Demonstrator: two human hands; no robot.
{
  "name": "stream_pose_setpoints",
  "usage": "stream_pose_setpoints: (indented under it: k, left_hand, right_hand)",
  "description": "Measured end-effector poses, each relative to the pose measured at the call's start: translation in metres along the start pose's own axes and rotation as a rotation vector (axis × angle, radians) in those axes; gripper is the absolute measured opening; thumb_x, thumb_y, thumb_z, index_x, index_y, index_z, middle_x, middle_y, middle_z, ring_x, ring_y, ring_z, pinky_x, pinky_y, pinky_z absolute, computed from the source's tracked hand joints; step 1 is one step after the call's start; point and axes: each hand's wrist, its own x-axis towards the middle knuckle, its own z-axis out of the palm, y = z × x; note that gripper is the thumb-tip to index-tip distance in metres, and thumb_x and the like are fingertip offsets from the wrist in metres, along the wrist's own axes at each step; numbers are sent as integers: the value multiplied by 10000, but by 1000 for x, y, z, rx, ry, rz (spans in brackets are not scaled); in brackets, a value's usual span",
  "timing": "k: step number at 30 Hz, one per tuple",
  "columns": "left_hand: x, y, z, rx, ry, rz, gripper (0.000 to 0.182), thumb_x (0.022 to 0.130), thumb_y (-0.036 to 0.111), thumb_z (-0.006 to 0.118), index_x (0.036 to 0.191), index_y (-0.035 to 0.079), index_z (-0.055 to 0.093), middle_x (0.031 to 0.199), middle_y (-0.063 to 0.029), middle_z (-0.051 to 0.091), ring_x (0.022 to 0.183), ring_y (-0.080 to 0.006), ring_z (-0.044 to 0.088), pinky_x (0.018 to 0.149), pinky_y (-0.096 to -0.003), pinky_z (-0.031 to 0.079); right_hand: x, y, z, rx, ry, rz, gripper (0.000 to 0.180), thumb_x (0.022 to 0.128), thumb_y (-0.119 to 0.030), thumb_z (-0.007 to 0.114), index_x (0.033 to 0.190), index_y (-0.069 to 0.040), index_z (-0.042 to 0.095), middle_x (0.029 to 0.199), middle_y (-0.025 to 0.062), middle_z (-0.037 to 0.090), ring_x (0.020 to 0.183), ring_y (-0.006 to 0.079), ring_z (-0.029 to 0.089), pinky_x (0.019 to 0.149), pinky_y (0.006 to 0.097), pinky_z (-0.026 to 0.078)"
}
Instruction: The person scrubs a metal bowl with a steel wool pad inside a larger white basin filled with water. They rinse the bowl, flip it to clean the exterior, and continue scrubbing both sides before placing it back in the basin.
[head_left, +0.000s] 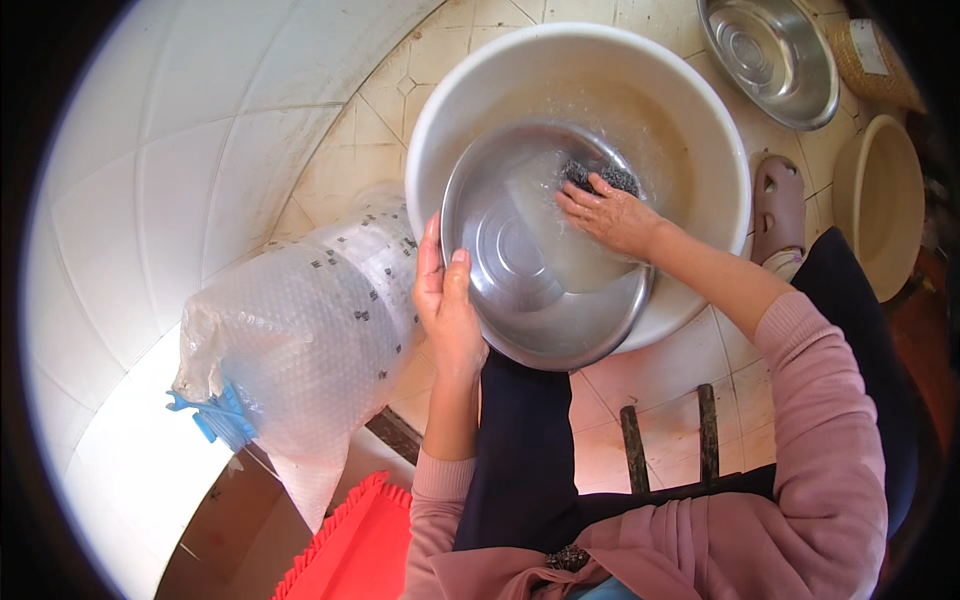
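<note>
My left hand (450, 300) grips the near left rim of a round stainless steel basin (480, 217), thumb inside and fingers under the outside. The basin is tilted over a large white plastic tub (431, 142), and cloudy water (555, 240) lies in its right part. My right hand (611, 217) is wet and presses a dark metal scouring pad (619, 180) against the inner wall on the far right side. Part of the pad is hidden beneath the fingers. Brownish water (660, 127) shows inside the tub behind the basin.
Another steel basin (806, 82) stands at the far right, near a beige plastic tub (874, 210) and a woven basket (870, 79). A bubble-wrapped bundle (300, 330) is close on the left. My clog (778, 202) rests on the tiled floor (375, 142). Red ruffled fabric (360, 540) lies low left.
</note>
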Motion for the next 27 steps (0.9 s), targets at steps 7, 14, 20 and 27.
stream_pose_setpoints:
  k: [7,14,20,27]
  left_hand:
    - [16,7,-12,-85,-17,-39,467,1010,105,507,1429,-72,403,1353,-142,554,1179,-180,566,1014,-322,449]
    - [22,-5,-22,-156,28,-23,388,1001,99,507,1362,-40,477,1245,-145,619,1093,-206,632,948,-330,515]
    - [28,-9,-38,-118,69,-14,389,1001,89,495,1366,-43,470,1222,-140,619,1079,-195,621,934,-327,509]
    - [22,-9,-23,-29,124,-13,395,1007,90,474,1379,-39,458,1223,-136,618,1072,-198,623,929,-333,511]
  right_hand:
    - [50,-25,-19,1171,302,794,458,834,-109,687,1236,-18,488,1178,175,546,1121,312,521,949,444,411]
    - [174,-65,-41,1618,1035,1561,351,894,-230,671,1119,-12,511,1041,161,561,964,260,529,892,360,433]
    - [135,-137,-78,1959,492,935,249,862,-140,650,1054,-1,572,1036,178,591,980,324,590,876,388,459]
    - [190,-62,-41,1607,1056,1730,228,837,-113,665,1022,10,611,1018,170,640,947,331,620,873,393,476]
